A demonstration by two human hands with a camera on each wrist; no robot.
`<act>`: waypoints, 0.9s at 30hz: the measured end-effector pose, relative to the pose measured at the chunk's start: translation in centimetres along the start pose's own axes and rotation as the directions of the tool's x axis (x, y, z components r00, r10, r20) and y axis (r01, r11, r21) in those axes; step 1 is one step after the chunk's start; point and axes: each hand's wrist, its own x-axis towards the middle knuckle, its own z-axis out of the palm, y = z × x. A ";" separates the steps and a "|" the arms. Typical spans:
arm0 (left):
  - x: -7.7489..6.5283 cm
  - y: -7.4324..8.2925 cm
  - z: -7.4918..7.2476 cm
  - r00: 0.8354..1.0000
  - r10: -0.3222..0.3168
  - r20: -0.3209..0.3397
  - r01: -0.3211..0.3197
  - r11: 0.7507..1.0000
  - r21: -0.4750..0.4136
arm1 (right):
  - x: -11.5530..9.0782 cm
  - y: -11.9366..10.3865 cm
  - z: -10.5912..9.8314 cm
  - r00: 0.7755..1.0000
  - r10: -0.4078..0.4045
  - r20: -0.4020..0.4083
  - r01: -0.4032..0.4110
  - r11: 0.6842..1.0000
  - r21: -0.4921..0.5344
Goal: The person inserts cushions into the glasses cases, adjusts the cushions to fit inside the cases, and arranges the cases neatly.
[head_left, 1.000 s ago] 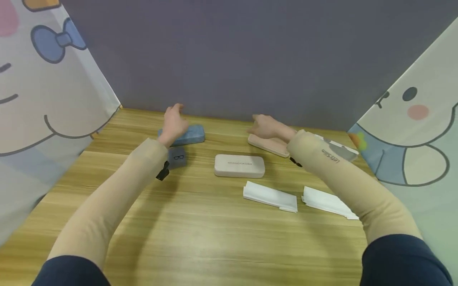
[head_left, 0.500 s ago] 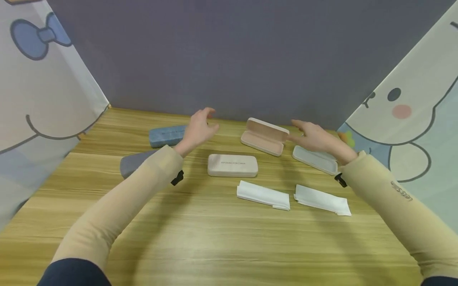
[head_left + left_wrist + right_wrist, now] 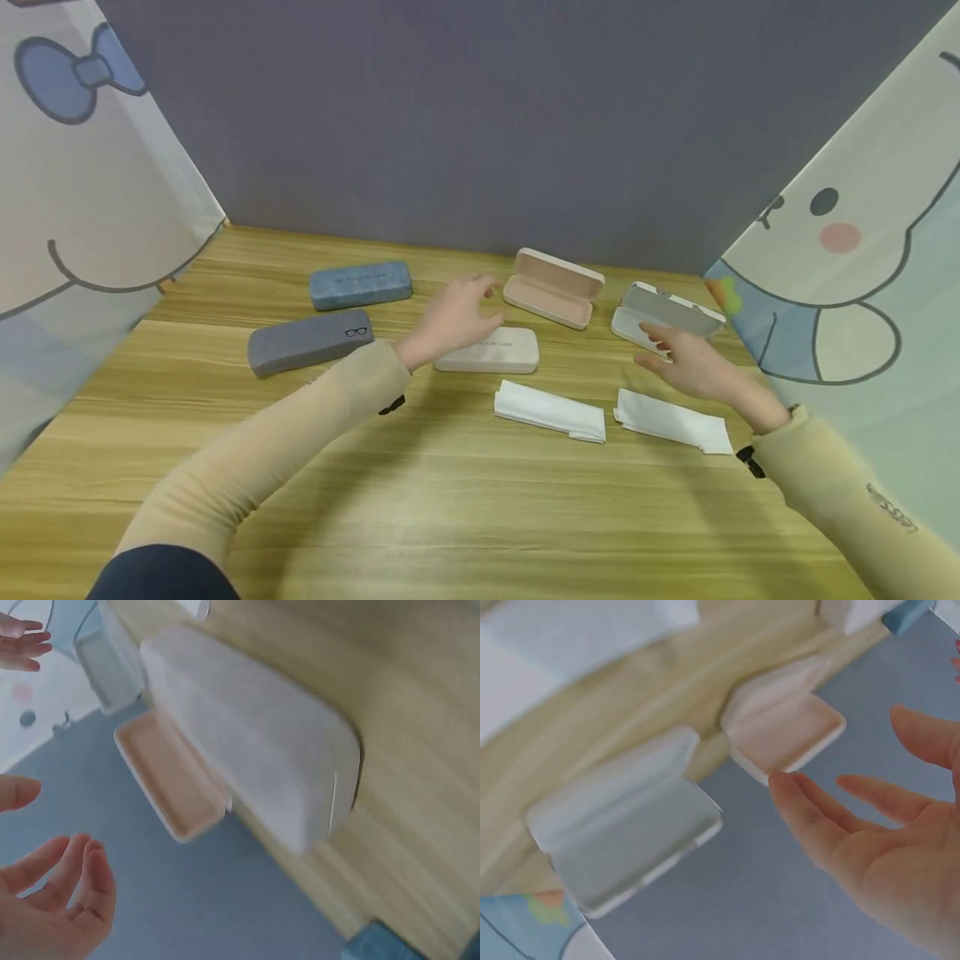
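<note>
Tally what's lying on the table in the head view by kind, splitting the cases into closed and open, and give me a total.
Closed cases: 3 (blue case, dark grey case, white case)
Open cases: 2 (pink-lined case, grey-lined case)
Folded white cloths: 2 (left cloth, right cloth)
Total: 7

So both arms are stretched out forward, the left arm angled in toward the middle and the right arm slanting in from the right. The left grip is pretty relaxed, fingers softly bent, thumb apart from them. Right grip looks loose too, thumb well clear of the fingers.
</note>
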 end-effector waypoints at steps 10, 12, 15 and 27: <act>-1.7 0.8 3.8 0.984 0.031 0.175 -0.042 0.997 0.059 | -1.6 -1.0 5.3 1.000 -0.005 -0.006 0.005 0.998 -0.060; -2.0 0.9 4.3 0.978 0.018 0.208 -0.033 0.997 0.069 | -1.6 -1.1 6.1 1.000 -0.023 -0.009 0.022 0.997 -0.073; -2.3 0.8 4.9 0.970 0.017 0.241 -0.041 0.995 0.093 | -1.6 -1.0 7.0 0.999 -0.039 -0.002 0.039 0.995 -0.093; -3.0 1.0 6.5 0.947 -0.002 0.323 -0.045 0.989 0.139 | -1.5 -0.3 9.4 0.991 -0.131 -0.015 0.128 0.983 -0.135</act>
